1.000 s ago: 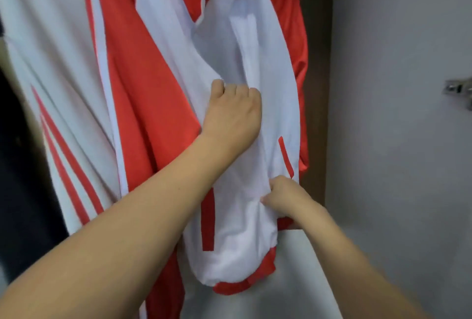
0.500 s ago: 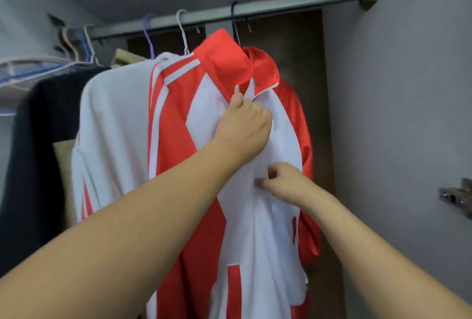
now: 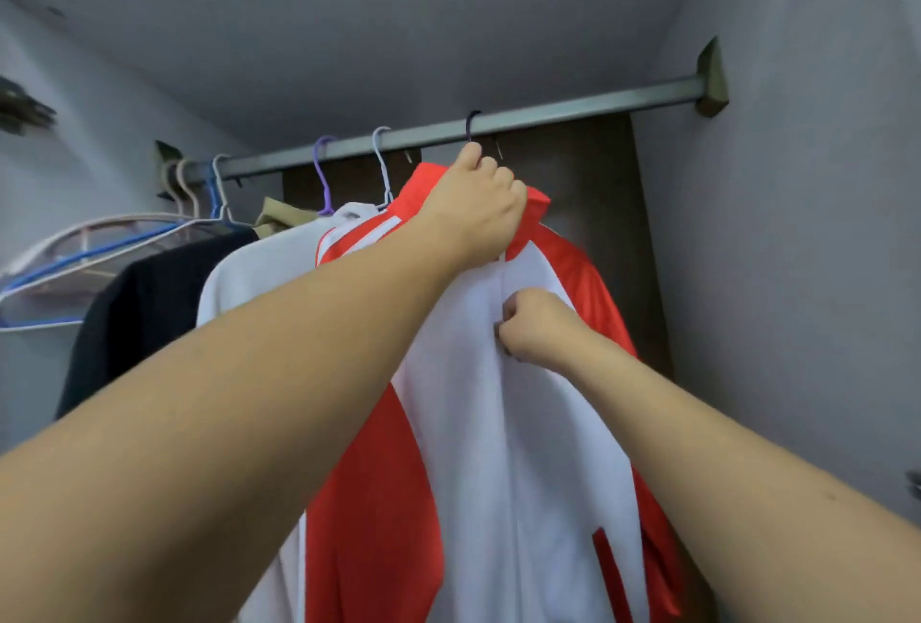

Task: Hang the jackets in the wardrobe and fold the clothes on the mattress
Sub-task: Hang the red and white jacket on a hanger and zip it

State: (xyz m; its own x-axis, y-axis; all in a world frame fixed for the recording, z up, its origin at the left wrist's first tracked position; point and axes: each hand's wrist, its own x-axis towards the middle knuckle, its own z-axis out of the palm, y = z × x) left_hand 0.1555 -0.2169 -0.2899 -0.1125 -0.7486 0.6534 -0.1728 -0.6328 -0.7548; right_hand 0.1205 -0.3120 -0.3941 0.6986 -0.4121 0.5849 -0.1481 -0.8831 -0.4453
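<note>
Red-and-white jacket [image 3: 523,423] hangs from the rail [image 3: 548,119] on a dark hook, at the right end of the row. Left hand [image 3: 473,214] is up at the collar, fingers curled around the fabric by the hook. Right hand [image 3: 533,323] pinches the front at the zip line, mid-chest.

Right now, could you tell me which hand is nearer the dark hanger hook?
Left. The left hand sits at the collar just below the dark hanger hook; the right hand is lower, at the jacket's front.
</note>
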